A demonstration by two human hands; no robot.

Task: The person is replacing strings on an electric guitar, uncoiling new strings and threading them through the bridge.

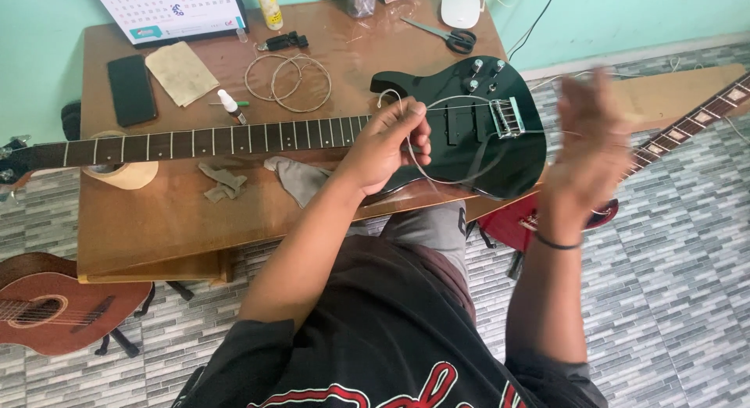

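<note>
While our left hand (388, 142) pinches a loop of guitar string (414, 154) over the spot where neck meets body, our right hand (587, 138) is raised beside the bridge end, fingers spread — too blurred for us to say whether it grips the wire. The string curves from the left fingers toward the chrome bridge (506, 116) of the black electric guitar (469, 127), which lies flat across the wooden table (156, 220), its headstock cut off at the left edge.

We judge the step goes best with the wire kept in a smooth arc, no kinks, drawn steadily and kept clear of the glossy body.

Further out lie coiled strings (287, 81), a small dropper bottle (230, 105), grey cloth scraps (301, 177), a roll of tape (125, 173), a dark phone (130, 89), scissors (445, 34). A red guitar (547, 216) sits partly hidden behind our right forearm, and an acoustic guitar (55, 310) stands at the lower left — both only partly in view.
</note>
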